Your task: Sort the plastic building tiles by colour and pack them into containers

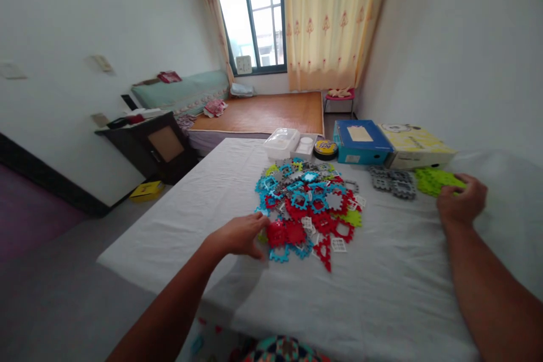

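A heap of interlocking plastic building tiles in red, blue, grey, lime green and white lies mid-table. My left hand is at the heap's left front edge, thumb and fingers apart, beside a red tile; whether it touches that tile is unclear. On the right, my right hand has its fingers curled at the edge of a stack of lime green tiles, seemingly gripping one. Grey tiles are grouped just left of the green stack. A red triangular tile lies at the heap's front.
Along the table's far side stand a clear plastic box, a white tray, a round black-and-yellow tin, a blue box and a yellow-and-white box. A wall borders the right.
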`<state>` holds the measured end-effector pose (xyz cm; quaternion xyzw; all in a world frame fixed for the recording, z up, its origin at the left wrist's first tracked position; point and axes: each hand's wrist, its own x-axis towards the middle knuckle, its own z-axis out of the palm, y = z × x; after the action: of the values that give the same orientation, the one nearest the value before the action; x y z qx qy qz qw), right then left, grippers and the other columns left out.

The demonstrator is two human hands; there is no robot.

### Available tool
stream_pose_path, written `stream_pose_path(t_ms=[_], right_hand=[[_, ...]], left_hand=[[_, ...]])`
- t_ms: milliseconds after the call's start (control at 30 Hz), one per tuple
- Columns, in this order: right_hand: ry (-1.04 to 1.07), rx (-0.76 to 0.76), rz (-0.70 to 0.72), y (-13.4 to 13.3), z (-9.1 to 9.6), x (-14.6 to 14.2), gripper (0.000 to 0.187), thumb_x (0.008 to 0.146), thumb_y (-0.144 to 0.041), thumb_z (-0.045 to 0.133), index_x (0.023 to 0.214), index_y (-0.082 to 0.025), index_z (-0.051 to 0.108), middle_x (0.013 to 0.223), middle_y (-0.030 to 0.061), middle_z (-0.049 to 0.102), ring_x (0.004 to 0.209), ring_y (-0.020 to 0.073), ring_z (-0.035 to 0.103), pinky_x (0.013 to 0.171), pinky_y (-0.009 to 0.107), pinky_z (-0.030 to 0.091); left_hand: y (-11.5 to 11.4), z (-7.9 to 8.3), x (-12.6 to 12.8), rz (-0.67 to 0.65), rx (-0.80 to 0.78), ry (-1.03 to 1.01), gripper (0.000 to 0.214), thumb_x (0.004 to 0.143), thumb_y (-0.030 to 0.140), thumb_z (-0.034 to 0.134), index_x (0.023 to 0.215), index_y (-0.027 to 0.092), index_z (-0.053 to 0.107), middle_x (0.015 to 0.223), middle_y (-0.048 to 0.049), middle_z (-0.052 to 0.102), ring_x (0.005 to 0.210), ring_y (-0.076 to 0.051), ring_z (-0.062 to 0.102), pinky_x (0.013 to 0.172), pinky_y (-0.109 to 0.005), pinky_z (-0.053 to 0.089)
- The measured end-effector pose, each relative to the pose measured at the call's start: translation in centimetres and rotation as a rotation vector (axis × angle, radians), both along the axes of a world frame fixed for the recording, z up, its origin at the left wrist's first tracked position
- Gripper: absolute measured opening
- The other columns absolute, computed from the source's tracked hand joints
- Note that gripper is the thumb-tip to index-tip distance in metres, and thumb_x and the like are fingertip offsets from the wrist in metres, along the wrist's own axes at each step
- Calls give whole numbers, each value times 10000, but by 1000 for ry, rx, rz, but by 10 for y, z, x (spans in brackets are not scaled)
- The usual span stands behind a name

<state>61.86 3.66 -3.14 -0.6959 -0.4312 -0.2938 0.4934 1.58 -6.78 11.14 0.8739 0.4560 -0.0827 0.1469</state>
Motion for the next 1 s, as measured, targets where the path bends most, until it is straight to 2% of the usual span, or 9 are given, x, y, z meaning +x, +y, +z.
stream_pose_path(t_ms=[100,200,333,400,533,633,733,833,1000], right_hand=[[-28,3,56,-3,14,-17,438,708,-142,457,1103,-87,638,1094,208,652,1096,310,569,945,414,441],[-51,-16,144,-7,35,-47,380,748,-142,438,1067,-118,642,1102,190,653,1111,280,566,964,398,436],[13,-147,342,-12,66,-100,338,806,-195,432,1072,-159,638,1124,140,654,944,222,633,852,357,490],[96,-358,542,-14,82,-127,323,825,-257,448,1067,-169,644,1038,112,683,764,184,650,737,321,506],[85,-1050,1133,-22,108,-169,310,819,-417,536,961,-184,681,802,56,696,656,167,628,634,275,481],[-78,-1358,1231,-32,114,-190,265,698,-407,690,865,-202,688,817,39,687,711,184,619,641,269,462],[-182,-1289,1143,-42,109,-205,349,596,-316,765,910,-201,666,944,55,663,793,204,603,679,276,456],[-110,-1187,1088,-42,96,-213,402,598,-280,752,968,-187,624,990,70,634,812,202,592,693,285,458],[403,-1014,1267,-23,71,-221,403,674,-344,688,1009,-187,530,846,23,633,748,169,612,682,298,484]], left_hand=[[-2,-26,4,31,74,-151,857,620,301,801,1374,284,396,1256,-72,532,1104,-249,576,916,-335,473],[9,-42,8,64,116,-335,727,721,243,713,1377,291,404,1274,-74,508,1108,-216,573,963,-330,453],[25,-44,13,50,118,-360,554,747,237,658,1284,255,522,1182,-74,562,1043,-209,595,926,-320,474],[30,-40,15,8,127,-326,531,737,231,649,1259,233,550,1132,-80,590,1021,-214,599,911,-317,479],[38,-27,10,-38,170,-211,499,704,179,643,1200,222,606,1074,-85,619,987,-225,597,902,-336,482],[46,-11,4,-33,239,-162,557,673,146,651,1219,241,596,1110,-81,616,1042,-239,577,916,-355,478],[55,6,9,15,335,-223,526,717,183,634,1233,268,580,1163,-68,603,1065,-235,575,919,-370,484],[66,14,36,24,380,-389,483,763,225,617,1240,275,567,1201,-54,584,1064,-210,588,950,-359,477],[81,-10,94,38,367,-648,561,752,197,642,1294,261,514,1230,-48,540,1098,-193,573,988,-336,471]])
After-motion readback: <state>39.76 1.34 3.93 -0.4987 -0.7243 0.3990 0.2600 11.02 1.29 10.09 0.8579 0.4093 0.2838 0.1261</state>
